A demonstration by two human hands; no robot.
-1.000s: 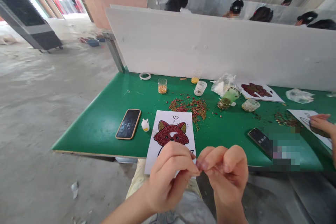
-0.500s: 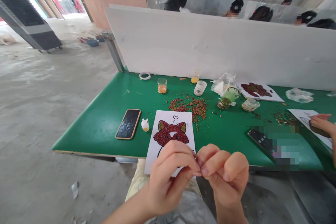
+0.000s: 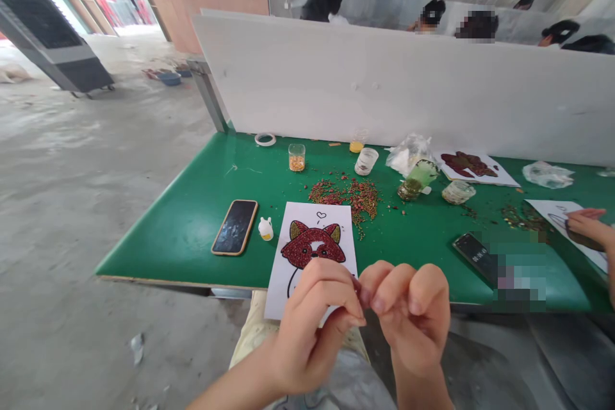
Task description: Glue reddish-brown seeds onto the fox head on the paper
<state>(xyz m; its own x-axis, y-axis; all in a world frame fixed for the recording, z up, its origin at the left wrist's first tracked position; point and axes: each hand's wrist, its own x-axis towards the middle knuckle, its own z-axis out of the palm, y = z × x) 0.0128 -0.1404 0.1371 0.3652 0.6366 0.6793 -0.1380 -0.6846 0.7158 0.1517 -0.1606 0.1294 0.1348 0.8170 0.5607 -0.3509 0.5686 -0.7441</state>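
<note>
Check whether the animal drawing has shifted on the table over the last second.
No. Judged against the green table and the phone on it, the animal drawing lies in the same spot.

left hand (image 3: 314,327) and right hand (image 3: 414,317) that were bare, forearms (image 3: 250,368) likewise uncovered, a grey top (image 3: 353,379) that bore thin dark lines (too cropped to make out), trousers (image 3: 247,333) that looked pale yellow

Bare concrete floor (image 3: 158,346) and shared green worktable (image 3: 192,205) suggest a workshop.
</note>
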